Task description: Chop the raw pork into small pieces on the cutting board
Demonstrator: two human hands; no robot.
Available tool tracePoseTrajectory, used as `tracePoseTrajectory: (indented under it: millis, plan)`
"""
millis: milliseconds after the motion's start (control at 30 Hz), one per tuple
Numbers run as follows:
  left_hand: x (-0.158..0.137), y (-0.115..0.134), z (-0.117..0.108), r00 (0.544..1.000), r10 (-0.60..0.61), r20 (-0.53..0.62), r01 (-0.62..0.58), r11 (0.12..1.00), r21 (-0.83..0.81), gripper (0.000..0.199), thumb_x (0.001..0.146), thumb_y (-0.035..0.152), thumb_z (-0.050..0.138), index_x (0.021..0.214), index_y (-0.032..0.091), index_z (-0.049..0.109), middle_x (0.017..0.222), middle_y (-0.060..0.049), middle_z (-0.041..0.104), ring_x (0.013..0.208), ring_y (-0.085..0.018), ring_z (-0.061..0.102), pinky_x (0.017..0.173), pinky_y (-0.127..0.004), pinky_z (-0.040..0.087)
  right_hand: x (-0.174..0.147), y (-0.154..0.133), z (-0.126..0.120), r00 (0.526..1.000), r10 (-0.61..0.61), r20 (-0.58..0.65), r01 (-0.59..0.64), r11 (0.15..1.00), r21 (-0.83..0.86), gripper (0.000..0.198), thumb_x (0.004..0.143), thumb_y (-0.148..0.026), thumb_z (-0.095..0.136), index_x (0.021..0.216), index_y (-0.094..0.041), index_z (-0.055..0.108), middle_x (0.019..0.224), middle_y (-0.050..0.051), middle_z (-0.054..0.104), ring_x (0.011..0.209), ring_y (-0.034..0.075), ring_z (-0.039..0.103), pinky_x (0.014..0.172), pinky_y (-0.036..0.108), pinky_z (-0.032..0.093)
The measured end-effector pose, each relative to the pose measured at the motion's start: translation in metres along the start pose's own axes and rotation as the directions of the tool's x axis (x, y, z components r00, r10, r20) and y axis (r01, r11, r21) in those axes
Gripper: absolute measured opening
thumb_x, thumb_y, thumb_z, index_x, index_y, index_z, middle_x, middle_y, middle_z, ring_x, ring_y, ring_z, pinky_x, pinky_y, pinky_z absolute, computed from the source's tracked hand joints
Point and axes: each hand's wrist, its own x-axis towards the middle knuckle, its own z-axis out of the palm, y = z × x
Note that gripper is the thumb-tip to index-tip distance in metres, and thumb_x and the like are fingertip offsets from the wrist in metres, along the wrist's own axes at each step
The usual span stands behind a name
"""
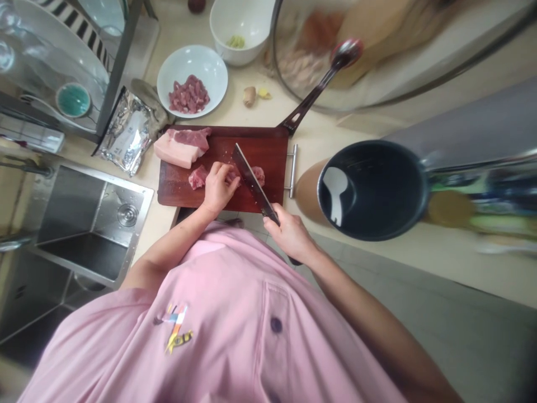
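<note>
My right hand [290, 232] is wrapped round the dark handle of a kitchen knife [254, 182], whose blade slants across the cutting board [180, 190]. Curled fingers of my left hand [220, 187] press on a strip of raw meat [197, 178] just left of the blade, partly hiding it. Some cut meat [259, 175] lies at the blade's right side. A larger slab of pork [182, 146] with a pale fatty side rests on the board's far left corner.
Beyond the board stand a plate [218, 78] of diced meat and a white bowl [255, 53]. Ginger pieces [249, 96] lie nearby. A ladle [312, 92] touches the board's far right corner. A dark pot [371, 224] is at right, a sink [145, 207] at left, and a foil bag [128, 131] behind it.
</note>
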Motion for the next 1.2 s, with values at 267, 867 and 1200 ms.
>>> tracePoseTrajectory:
  millis: [267,867,1200]
  plan:
    - [-0.006,-0.001,-0.015,0.995,0.000,0.100,-0.004,0.999,0.044,0.016,0.080,0.012,0.057,0.095,0.016,0.062,0.098,-0.004,0.057,0.072,-0.011,0.058,0.072,-0.024,0.049,-0.006,-0.003,-0.003,1.000,-0.022,-0.019,0.022,1.000,-0.007,0.021,0.085,-0.035,0.044,0.097,-0.022,0.054,0.065,0.000,0.059,0.058,0.019,0.054,0.061,0.030,0.041]
    - [0.023,0.002,-0.021,0.907,0.227,0.355,-0.257,0.966,0.039,0.018,0.092,0.024,0.048,0.089,0.019,0.066,0.087,-0.005,0.062,0.091,-0.020,0.057,0.086,-0.032,0.047,-0.008,-0.001,-0.003,0.999,0.007,-0.031,-0.006,1.000,0.025,0.018,0.085,-0.037,0.045,0.091,-0.022,0.053,0.061,-0.001,0.056,0.054,0.017,0.052,0.058,0.030,0.040]
    - [0.008,-0.010,-0.010,0.909,-0.259,0.327,0.372,0.857,-0.356,0.006,0.081,0.015,0.060,0.086,0.015,0.063,0.070,-0.001,0.068,0.058,-0.011,0.065,0.053,-0.021,0.055,-0.006,-0.003,0.003,1.000,-0.007,-0.021,0.007,1.000,-0.008,0.018,0.085,-0.036,0.044,0.090,-0.023,0.054,0.063,0.000,0.057,0.054,0.017,0.051,0.055,0.028,0.038]
